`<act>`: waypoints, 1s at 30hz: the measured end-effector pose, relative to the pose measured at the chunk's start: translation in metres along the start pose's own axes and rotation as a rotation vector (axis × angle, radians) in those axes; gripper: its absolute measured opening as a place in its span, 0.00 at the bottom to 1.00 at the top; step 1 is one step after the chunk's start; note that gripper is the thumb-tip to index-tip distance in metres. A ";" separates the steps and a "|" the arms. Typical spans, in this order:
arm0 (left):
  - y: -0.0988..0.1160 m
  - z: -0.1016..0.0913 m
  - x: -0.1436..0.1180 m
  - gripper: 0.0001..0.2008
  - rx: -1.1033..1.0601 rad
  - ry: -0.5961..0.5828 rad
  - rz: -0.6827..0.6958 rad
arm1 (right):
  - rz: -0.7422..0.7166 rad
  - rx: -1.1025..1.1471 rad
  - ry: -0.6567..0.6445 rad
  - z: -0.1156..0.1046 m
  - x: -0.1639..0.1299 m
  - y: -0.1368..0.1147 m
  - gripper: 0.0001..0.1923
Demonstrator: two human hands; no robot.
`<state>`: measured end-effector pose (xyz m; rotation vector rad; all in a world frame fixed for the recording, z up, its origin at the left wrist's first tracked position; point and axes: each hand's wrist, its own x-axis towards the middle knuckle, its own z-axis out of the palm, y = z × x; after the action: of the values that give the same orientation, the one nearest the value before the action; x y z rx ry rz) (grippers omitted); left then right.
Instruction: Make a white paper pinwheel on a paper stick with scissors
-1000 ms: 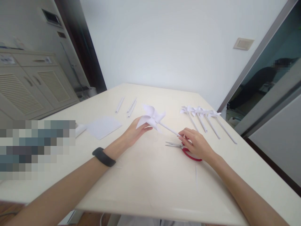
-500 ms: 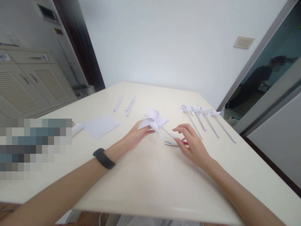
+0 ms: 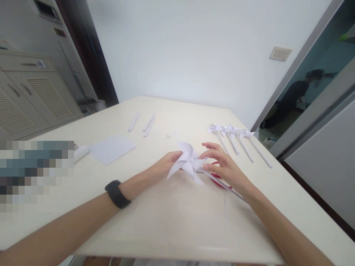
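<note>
A white paper pinwheel (image 3: pixel 190 165) with curled blades faces up over the middle of the table. Behind its blades, my left hand (image 3: pixel 166 164) grips it; most of those fingertips are hidden. My right hand (image 3: pixel 222 162) is beside the pinwheel's right blade, fingers curved and apart, the index fingertip at or near that blade. The pinwheel's paper stick (image 3: pixel 222 184) slants down to the right, passing beneath my right palm and wrist. Under the stick and hand lie scissors, with red handles (image 3: pixel 220 181) showing and the blades mostly covered.
Several finished pinwheels (image 3: pixel 229 130) lie in a row at the right. Rolled paper sticks (image 3: pixel 149 125) rest at the back left, near paper sheets (image 3: pixel 112 147). Small scraps (image 3: pixel 168 136) and a thin strip (image 3: pixel 225 207) are on the table (image 3: pixel 155 225). A person (image 3: pixel 291 94) is beyond the doorway.
The pinwheel has come lower and turned its front upward. Its stick now reaches under my right wrist, and my right hand has moved from the stick towards the blades.
</note>
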<state>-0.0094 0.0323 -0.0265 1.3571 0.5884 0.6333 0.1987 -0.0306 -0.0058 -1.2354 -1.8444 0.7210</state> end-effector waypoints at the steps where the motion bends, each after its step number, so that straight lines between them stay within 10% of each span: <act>1: -0.001 0.000 0.000 0.07 0.004 -0.006 -0.005 | -0.004 0.011 -0.025 0.000 0.000 0.001 0.07; 30: 0.004 0.006 -0.005 0.03 0.028 -0.063 -0.053 | -0.015 0.120 -0.072 0.009 -0.003 -0.008 0.03</act>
<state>-0.0092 0.0250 -0.0217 1.3785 0.5825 0.5391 0.1873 -0.0366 -0.0050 -1.1304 -1.8382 0.8655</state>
